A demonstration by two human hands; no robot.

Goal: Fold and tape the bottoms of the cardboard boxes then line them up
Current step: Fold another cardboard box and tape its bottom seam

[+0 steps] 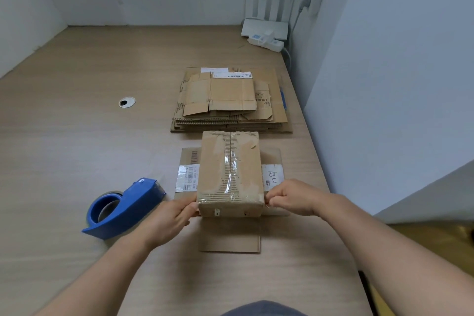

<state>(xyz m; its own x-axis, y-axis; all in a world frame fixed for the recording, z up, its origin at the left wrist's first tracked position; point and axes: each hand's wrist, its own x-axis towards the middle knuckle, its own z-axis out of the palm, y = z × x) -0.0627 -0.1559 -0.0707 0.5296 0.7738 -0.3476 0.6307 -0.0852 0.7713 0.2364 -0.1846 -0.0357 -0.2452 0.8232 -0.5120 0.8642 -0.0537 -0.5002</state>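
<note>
Item: small brown cardboard box (pixel 230 174), standing with its taped face upward near the front right of a pale wood-grain tabletop (pixel 77 149). A strip of clear tape (pixel 229 177) runs along the centre seam from the far edge to the near edge and down over the near side; the surface paper around the seam is torn, baring corrugated ridges. The box's open flaps lie spread flat on the tabletop to the left, the right and the near side. The left flap carries a white barcode label (pixel 187 177), the right flap a white label with handwritten marks (pixel 273 176). Left hand (pixel 166 220): fingers curled, thumb and fingertips pinching the box at its near left corner. Right hand (pixel 292 197): fingers curled, pinching the box at its near right corner. Blue plastic tape dispenser (pixel 125 209), loaded with a roll, lying on the tabletop just left of the left hand and apart from the box. Stack of flattened brown cardboard boxes (pixel 230 100), just beyond the box, some with white labels. Round metal cable grommet (pixel 127 102), set in the tabletop left of the stack. White power strip (pixel 266 43) and white router with upright antennas (pixel 264 27), at the far right corner against the wall.
</note>
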